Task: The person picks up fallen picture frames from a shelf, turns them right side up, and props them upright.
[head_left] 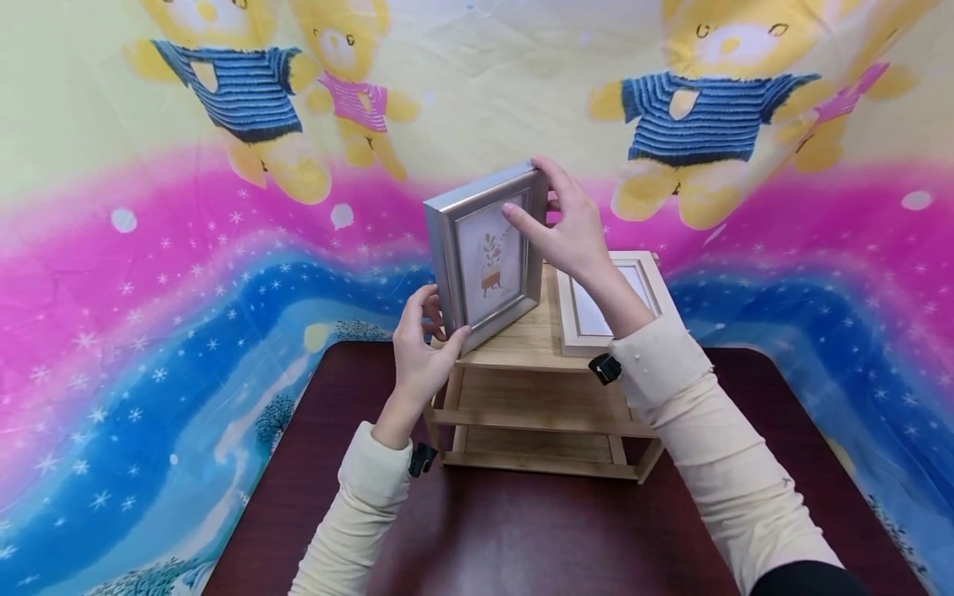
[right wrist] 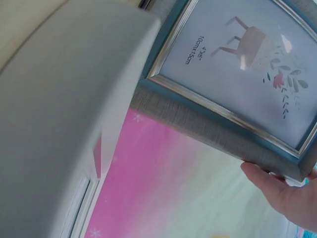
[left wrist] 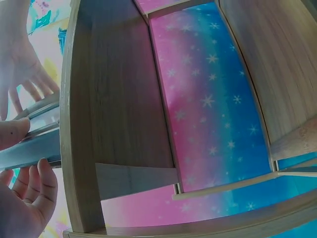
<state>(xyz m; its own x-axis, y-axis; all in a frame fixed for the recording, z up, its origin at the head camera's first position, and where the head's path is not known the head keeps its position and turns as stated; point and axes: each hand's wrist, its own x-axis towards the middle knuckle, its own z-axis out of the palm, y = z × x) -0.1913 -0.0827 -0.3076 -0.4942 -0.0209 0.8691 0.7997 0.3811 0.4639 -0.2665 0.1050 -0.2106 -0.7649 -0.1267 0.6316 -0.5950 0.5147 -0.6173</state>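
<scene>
A silver-grey picture frame [head_left: 492, 257] with a potted-plant print stands upright, turned at an angle, over the left part of a wooden shelf rack's top [head_left: 514, 352]. My left hand [head_left: 426, 352] grips its lower left corner, thumb at the front. At the upper right, my right hand [head_left: 570, 223] holds the side edge, with its thumb over the front and the other fingers partly hidden behind. The right wrist view shows the print [right wrist: 247, 54] close up, with my right hand [right wrist: 292, 201] at the frame's corner.
A cream picture frame [head_left: 656, 277] lies flat on the right part of the rack top, partly covered by my right forearm. Lower shelves [head_left: 537, 397] sit beneath. The rack stands on a dark red table [head_left: 507, 530], with a bear-print cloth [head_left: 477, 99] hanging behind.
</scene>
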